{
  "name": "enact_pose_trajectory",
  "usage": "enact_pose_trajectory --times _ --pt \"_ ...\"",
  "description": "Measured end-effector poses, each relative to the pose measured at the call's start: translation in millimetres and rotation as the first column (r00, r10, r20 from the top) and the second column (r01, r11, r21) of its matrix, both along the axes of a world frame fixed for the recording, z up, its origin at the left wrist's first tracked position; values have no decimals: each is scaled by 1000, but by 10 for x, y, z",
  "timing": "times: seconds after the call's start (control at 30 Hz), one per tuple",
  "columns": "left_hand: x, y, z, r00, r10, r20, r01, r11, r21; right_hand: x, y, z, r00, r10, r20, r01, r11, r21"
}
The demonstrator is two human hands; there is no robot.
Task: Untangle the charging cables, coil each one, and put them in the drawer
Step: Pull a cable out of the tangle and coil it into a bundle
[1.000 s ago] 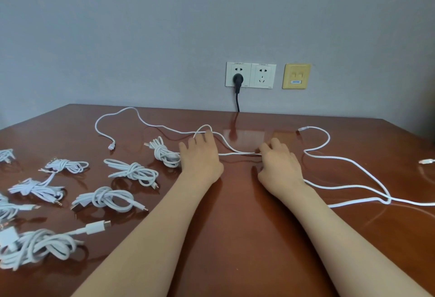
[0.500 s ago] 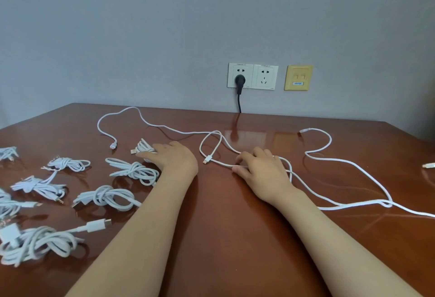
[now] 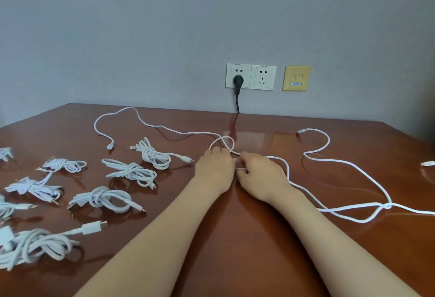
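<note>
Seen from the head, the left hand and right hand meet mid-worktop. The right fingers curl and pinch the loose white cable. The left fingers lie over its small loop at twelve o'clock, though I cannot tell whether they grip it. The best move is probably to ease the loop open without tugging, feeding the free end back through. The cable is thin and limp, trailing towards four o'clock. Knotted bundles lie at nine o'clock.
</note>
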State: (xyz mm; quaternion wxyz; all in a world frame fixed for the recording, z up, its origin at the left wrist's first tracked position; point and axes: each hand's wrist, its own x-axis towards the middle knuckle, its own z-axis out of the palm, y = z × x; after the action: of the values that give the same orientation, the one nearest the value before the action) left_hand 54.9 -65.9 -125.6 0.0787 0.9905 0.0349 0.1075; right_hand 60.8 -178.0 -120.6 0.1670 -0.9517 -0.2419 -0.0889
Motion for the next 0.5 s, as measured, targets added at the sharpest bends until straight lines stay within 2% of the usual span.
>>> enact_pose_trajectory --times 0.13,0.2,0.23,0.27,0.3,0.33,0.37,0.43,0.5 --pt "26 61 40 999 12 53 -2 983 -183 -13 2 21 998 -54 -37 55 998 36" --pt "41 80 46 997 37 65 -12 937 -350 -10 3 16 997 -63 -42 65 998 28" --pt "50 81 44 997 54 57 -18 863 -505 -3 2 12 997 -65 -44 66 998 18" --pt "57 77 53 997 62 42 -16 721 -692 3 -2 10 997 -67 -42 68 998 19" --pt "57 73 74 998 65 21 -16 522 -853 18 -10 5 997 -70 -40 72 997 37" --pt "39 63 103 999 46 -22 -35 315 -948 33 -19 4 996 -72 -44 76 994 74" --pt "17 66 129 998 13 -54 -55 176 -983 51 -27 4 996 -71 -60 79 989 128" --pt "-12 74 174 996 -32 -81 -79 66 -995 88 -36 9 989 -39 -144 80 953 292" --pt "-25 72 205 995 -47 -88 -87 22 -996 89 -26 24 967 8 -253 101 904 416"
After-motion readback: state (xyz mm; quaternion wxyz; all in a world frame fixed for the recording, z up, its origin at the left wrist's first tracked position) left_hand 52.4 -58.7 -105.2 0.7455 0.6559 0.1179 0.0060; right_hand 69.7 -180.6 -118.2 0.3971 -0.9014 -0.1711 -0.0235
